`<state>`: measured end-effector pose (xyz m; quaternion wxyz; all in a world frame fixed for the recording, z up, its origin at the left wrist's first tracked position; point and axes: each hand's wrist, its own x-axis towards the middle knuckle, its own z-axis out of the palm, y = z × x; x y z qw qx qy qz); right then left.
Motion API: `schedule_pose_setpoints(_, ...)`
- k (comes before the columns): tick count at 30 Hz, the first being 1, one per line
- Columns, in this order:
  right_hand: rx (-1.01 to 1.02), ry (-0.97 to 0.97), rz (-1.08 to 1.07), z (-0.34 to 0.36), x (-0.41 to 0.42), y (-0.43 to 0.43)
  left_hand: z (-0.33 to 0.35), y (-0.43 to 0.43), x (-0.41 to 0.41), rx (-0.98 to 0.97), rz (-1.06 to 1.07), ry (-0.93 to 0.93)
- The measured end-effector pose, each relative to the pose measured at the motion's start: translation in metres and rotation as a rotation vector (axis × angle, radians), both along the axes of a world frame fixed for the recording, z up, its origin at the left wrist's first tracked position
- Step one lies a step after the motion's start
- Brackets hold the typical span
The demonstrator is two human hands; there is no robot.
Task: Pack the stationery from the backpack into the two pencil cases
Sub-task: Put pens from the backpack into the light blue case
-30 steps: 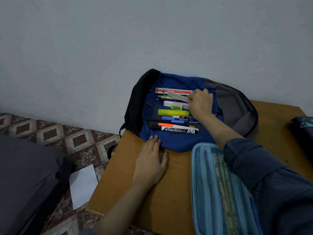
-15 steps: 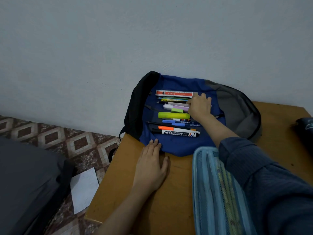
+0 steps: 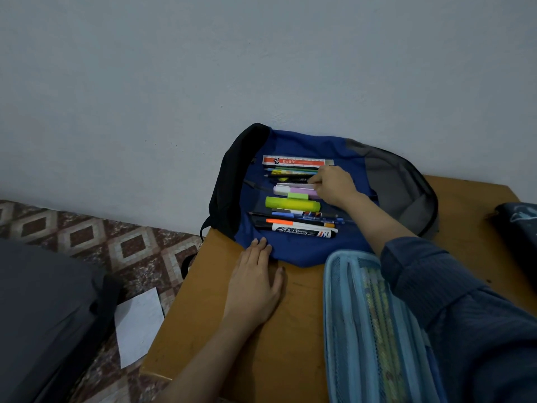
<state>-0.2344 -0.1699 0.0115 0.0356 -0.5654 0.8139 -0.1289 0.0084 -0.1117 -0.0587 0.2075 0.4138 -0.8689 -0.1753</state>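
In front of the backpack, nearest the viewer, the light blue pencil case lies unzipped on the table. Yellow-green shapes show through its mesh, too blurred to name. The left hand rests flat on the table at the backpack's near edge, fingers straight, fingertips touching the blue cloth. On top of the backpack the stationery lies in a neat row: a whiteboard marker nearest, then an orange-capped pen, blue pens, a green highlighter, a purple highlighter, a pale strip, pencils and a red-and-white ruler farthest. The right hand sits at the pale strip's right end, fingers curled; whether it pinches the strip cannot be told. A dark pencil case lies right of the backpack. Packing looks barely begun, with nearly everything left to move
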Motion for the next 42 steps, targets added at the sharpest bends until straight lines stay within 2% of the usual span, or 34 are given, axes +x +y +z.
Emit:
schedule_pose_setpoints(3,0.027,-0.035,0.020,0.001,0.003,-0.003,0.001,0.000,0.000,-0.005,-0.002,0.002)
schedule_pose_setpoints(6,0.027,0.020,-0.023,-0.001,0.007,-0.005,0.000,0.000,0.000,-0.011,0.002,0.000)
schedule_pose_setpoints(13,-0.155,0.042,0.019,0.005,0.021,0.007,-0.002,-0.002,0.001,0.000,0.006,-0.013)
schedule_pose_setpoints(16,-0.003,-0.033,0.073,0.011,0.027,0.012,-0.001,-0.001,0.000,0.008,0.003,-0.007)
schedule_pose_setpoints(19,0.165,-0.029,0.117,0.011,0.032,0.016,-0.001,-0.001,0.000,0.012,0.003,-0.008)
schedule_pose_setpoints(33,0.216,0.178,0.178,0.002,0.045,0.017,-0.001,-0.001,0.000,0.007,0.008,-0.011)
schedule_pose_setpoints(38,0.209,0.165,0.176,0.002,0.045,0.020,-0.001,-0.001,0.000,0.007,0.011,-0.013)
schedule_pose_setpoints(42,0.150,0.067,0.162,0.004,0.043,0.022,-0.002,-0.001,0.000,0.007,0.012,-0.014)
